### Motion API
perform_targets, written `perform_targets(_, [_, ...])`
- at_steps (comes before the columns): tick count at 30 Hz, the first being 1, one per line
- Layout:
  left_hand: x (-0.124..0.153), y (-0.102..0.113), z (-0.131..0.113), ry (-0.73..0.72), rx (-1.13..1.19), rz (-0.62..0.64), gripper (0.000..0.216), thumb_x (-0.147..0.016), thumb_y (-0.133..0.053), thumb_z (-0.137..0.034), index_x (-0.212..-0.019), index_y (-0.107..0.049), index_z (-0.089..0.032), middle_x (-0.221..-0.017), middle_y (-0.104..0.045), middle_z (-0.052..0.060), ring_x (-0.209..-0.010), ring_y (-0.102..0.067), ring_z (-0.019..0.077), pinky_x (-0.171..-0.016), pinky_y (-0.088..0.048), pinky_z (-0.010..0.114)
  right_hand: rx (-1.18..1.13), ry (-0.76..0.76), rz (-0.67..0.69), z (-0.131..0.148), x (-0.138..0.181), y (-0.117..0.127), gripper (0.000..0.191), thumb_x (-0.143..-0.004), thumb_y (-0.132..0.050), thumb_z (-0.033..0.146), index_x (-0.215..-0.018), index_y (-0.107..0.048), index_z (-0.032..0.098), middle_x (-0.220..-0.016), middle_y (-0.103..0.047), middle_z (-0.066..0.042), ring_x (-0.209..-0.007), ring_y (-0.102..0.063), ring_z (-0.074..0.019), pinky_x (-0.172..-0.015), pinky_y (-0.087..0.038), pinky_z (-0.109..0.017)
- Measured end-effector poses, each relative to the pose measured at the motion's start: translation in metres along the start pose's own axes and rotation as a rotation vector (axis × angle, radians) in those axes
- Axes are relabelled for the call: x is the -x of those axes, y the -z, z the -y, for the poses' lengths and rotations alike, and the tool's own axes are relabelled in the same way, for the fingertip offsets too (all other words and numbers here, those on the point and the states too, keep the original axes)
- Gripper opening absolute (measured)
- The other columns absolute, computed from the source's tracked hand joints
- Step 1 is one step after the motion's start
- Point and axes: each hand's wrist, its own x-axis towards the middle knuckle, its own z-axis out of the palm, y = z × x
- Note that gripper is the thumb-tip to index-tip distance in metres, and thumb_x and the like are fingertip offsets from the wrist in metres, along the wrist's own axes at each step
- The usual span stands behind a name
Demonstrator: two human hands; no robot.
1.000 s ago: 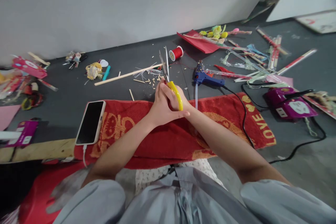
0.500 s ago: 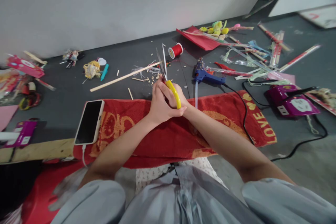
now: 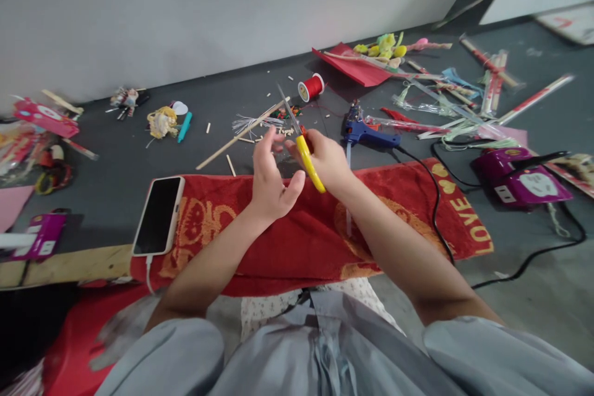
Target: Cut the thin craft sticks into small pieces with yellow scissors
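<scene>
My right hand (image 3: 327, 158) grips a pair of yellow-handled scissors (image 3: 310, 164), whose blades look closed and point up and to the left. Beside it, my left hand (image 3: 271, 179) has its fingers and thumb apart and nothing in it. Beyond both hands, a thin wooden stick (image 3: 232, 142) lies slanted on the dark table, across a bundle of white wires (image 3: 253, 124). Small cut wooden bits (image 3: 288, 132) are scattered just past my fingertips, partly hidden by them. A spool of red thread (image 3: 311, 87) rests farther back.
A red towel (image 3: 278, 260) covers the near table edge, with a phone (image 3: 158, 216) on its left. To the right lie a blue glue gun (image 3: 371, 134) with a cord and a purple power strip (image 3: 520, 179). Red paper (image 3: 357, 68) and packaged sticks are at the back right.
My left hand has come off the scissors and opened, moving left. The scissor blades have closed. The wooden stick has dropped onto the table, its near end now farther right.
</scene>
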Motion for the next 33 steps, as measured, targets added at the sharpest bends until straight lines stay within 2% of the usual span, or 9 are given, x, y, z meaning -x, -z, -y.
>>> perform_targets(2, [-0.004,0.006,-0.001,-0.060,-0.143,-0.080,0.053,-0.093,-0.037,-0.050,-0.135,-0.030,-0.020,-0.124,-0.054,0.016,-0.118,-0.055,0.0250,-0.099,-0.045,0.043,0.121,0.023,-0.056,-0.004,0.000,0.005,0.051,-0.085,-0.041,0.066,-0.093,-0.058,0.018,-0.083,-0.068,-0.010,-0.071,-0.061,-0.0212,-0.062,-0.036,-0.030])
perform_targets(6, [-0.015,0.015,0.008,-0.077,-0.364,-0.217,0.035,-0.095,-0.038,-0.041,-0.121,-0.046,-0.019,-0.118,-0.060,0.014,-0.116,-0.057,0.0244,-0.104,-0.041,0.044,0.238,0.099,-0.045,-0.005,0.004,0.010,0.054,-0.086,-0.041,0.063,-0.103,-0.060,0.015,-0.083,-0.069,-0.010,-0.073,-0.062,-0.0227,-0.063,-0.038,-0.031])
perform_targets(12, [-0.023,0.022,0.027,0.011,-0.337,-0.167,0.031,-0.097,-0.038,-0.043,-0.100,-0.057,-0.020,-0.089,-0.068,0.004,-0.086,-0.067,0.0152,-0.078,-0.051,0.028,0.286,0.163,-0.014,0.004,0.013,0.013,0.057,-0.087,-0.039,0.063,-0.108,-0.058,0.014,-0.084,-0.068,-0.011,-0.073,-0.062,-0.0237,-0.063,-0.037,-0.032])
perform_targets(18, [-0.024,0.028,0.016,0.027,-0.275,-0.200,0.033,-0.098,-0.036,-0.042,-0.092,-0.060,-0.021,-0.071,-0.066,-0.001,-0.068,-0.066,0.0112,-0.070,-0.052,0.025,0.263,0.227,-0.003,0.004,0.016,0.018,0.060,-0.086,-0.038,0.067,-0.110,-0.056,0.015,-0.091,-0.068,-0.011,-0.079,-0.062,-0.0237,-0.068,-0.039,-0.032])
perform_targets(27, [-0.025,0.028,0.011,0.080,-0.198,-0.134,0.033,-0.099,-0.035,-0.041,-0.090,-0.060,-0.023,-0.072,-0.063,-0.001,-0.074,-0.066,0.0124,-0.075,-0.052,0.028,0.242,0.259,-0.013,0.003,0.017,0.019,0.061,-0.086,-0.039,0.069,-0.113,-0.053,0.017,-0.100,-0.067,-0.014,-0.088,-0.062,-0.0269,-0.077,-0.042,-0.036])
perform_targets(33, [-0.024,0.027,0.009,0.085,-0.219,-0.145,0.036,-0.099,-0.032,-0.045,-0.090,-0.059,-0.023,-0.070,-0.063,-0.002,-0.067,-0.064,0.0114,-0.070,-0.052,0.027,0.245,0.253,0.005,0.004,0.017,0.018,0.063,-0.086,-0.038,0.070,-0.114,-0.052,0.015,-0.102,-0.067,-0.015,-0.088,-0.062,-0.0272,-0.077,-0.043,-0.036])
